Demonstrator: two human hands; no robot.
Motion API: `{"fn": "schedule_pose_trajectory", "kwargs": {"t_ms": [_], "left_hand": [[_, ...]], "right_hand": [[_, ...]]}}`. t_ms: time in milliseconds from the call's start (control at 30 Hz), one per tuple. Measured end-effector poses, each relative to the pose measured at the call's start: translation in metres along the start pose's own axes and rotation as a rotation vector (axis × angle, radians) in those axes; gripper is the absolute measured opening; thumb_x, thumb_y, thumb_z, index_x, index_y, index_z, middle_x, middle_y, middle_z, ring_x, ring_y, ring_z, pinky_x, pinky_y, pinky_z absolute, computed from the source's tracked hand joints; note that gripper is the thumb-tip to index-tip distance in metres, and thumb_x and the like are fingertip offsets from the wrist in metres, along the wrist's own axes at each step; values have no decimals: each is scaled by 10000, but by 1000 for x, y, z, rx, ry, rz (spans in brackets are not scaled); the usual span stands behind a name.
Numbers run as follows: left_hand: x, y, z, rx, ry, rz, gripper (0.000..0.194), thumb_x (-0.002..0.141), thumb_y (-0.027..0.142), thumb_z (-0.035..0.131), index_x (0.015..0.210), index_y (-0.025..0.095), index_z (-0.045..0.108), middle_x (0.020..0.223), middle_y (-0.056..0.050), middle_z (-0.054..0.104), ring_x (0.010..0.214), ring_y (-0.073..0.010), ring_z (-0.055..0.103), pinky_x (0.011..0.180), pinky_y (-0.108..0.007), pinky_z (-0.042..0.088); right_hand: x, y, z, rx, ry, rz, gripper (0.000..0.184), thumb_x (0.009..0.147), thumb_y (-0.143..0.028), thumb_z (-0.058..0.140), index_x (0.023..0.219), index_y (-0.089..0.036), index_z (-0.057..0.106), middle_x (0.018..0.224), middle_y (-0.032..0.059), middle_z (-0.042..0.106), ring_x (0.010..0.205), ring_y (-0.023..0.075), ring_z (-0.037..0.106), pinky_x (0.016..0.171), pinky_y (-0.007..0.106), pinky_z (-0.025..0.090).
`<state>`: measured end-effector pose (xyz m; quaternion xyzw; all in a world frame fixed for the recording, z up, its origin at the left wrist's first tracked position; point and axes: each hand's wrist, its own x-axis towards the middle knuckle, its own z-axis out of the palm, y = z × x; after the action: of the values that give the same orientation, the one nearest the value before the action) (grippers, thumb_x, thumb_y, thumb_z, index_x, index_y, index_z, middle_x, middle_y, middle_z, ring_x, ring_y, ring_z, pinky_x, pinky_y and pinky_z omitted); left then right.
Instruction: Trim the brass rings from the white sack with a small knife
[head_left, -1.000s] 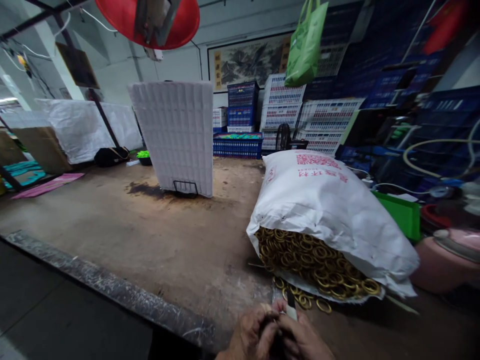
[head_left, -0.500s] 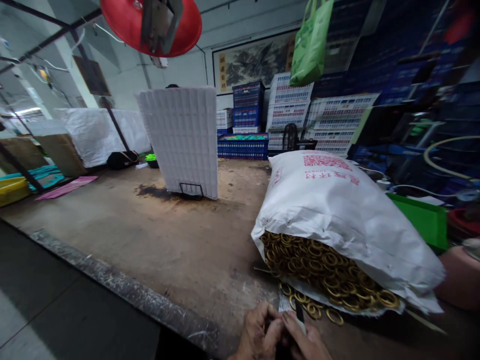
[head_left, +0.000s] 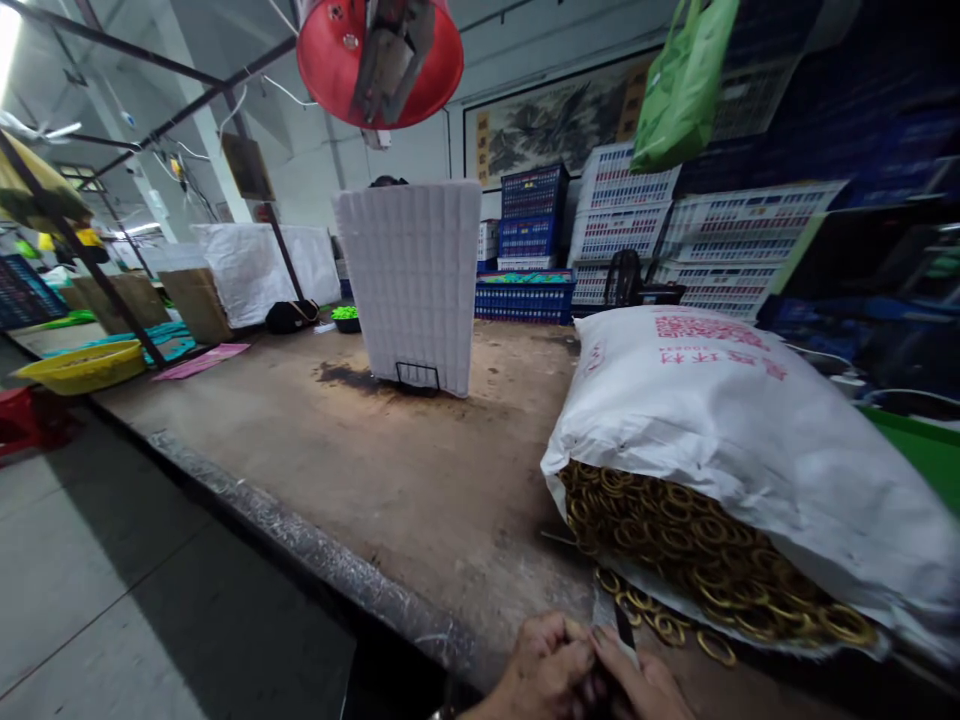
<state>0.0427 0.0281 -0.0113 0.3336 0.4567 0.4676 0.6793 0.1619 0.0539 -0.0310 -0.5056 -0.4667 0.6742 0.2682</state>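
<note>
My two hands are pressed together at the bottom edge, over the front of the brown worktable [head_left: 420, 480]. My left hand [head_left: 551, 668] is curled closed, and what its fingers hold is hidden. My right hand [head_left: 646, 688] is closed on a small black and white tool [head_left: 621, 632] that sticks up between the hands. Just beyond them a white woven sack [head_left: 750, 420] lies on its side, its open mouth packed with brass-coloured rings [head_left: 675, 540]. A few loose rings [head_left: 664, 627] lie spilled on the table next to my right hand.
An upright white stack of trays [head_left: 412, 280] stands mid-table. A red lamp shade [head_left: 379, 55] and a green bag [head_left: 682, 90] hang overhead. Blue and white crates [head_left: 630, 220] line the back. A yellow basin [head_left: 82, 365] sits far left, and the metal table edge [head_left: 300, 530] borders the grey floor.
The view has swung left and tilted, so more floor and the yellow basin show. My hands stay clasped together on the tool and sit further right in the picture.
</note>
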Motion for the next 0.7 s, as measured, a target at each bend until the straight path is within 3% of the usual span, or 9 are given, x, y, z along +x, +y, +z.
{"fn": "schedule_pose_trajectory", "kwargs": {"t_ms": [167,400,533,700], "left_hand": [[-22,12,-4,80,-46,14,339,702,483,553,657,153,490,495,59,468,333,-26,343,320,-161,217],[-44,18,0,-76,-111,21,322,722,456,585,711,172,432,532,76,446,363,-11,313,348,-144,203],[-50,22,3,40,-73,67,328,733,474,565,714,179,422,518,76,441,367,-22,313,349,-150,208],[-52,22,5,84,-79,176,334,737,470,561,670,172,426,476,82,395,406,-35,308,403,-165,240]], "right_hand": [[-21,-18,14,49,-3,-124,358,699,-533,507,612,-190,456,491,-51,437,438,82,394,429,193,291],[-43,-29,12,-315,182,-311,280,805,-355,374,637,-176,508,557,-20,506,533,108,458,521,208,339],[-51,-22,15,-656,219,-513,144,747,-165,377,675,-188,499,583,-18,513,552,115,446,540,215,308],[-58,-17,17,-896,202,-572,294,588,-17,350,775,-197,486,695,3,570,631,130,490,583,214,306]]}}
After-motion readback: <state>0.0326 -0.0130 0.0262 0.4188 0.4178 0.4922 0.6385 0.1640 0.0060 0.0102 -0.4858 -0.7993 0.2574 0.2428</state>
